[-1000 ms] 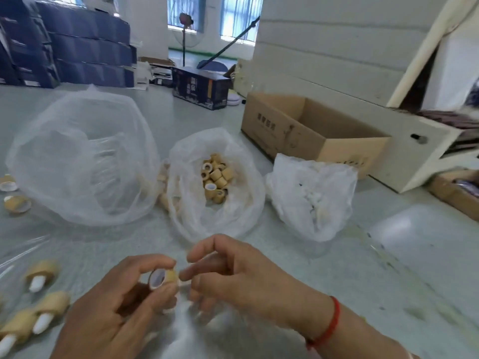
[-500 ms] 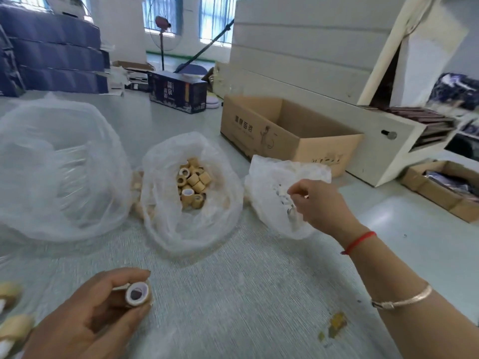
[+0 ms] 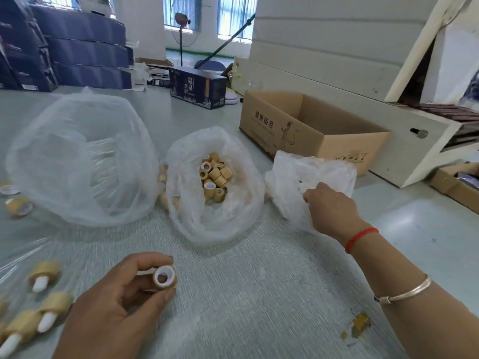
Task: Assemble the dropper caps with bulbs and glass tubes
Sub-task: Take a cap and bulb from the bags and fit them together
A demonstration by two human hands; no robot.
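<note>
My left hand (image 3: 114,304) holds a tan dropper cap (image 3: 164,278) with a white inner ring between thumb and fingers, low at the centre left. My right hand (image 3: 329,208) reaches into the mouth of a small white plastic bag (image 3: 311,174) of white bulbs; its fingertips are hidden in the plastic. Between them a clear bag (image 3: 215,185) lies open with several tan caps inside. A large clear bag (image 3: 80,161) of glass tubes stands at the left. Several assembled caps with white bulbs (image 3: 44,275) lie at the lower left.
An open cardboard box (image 3: 308,128) stands behind the bulb bag, next to a white wooden structure (image 3: 363,60). A dark blue carton (image 3: 198,86) sits further back. Tape rolls (image 3: 19,207) lie at the far left. A yellowish stain (image 3: 359,326) marks the table.
My right hand left the cap in my left hand, moved right and away to the bulb bag, and now reaches into it. The left hand kept the cap and turned it slightly.
</note>
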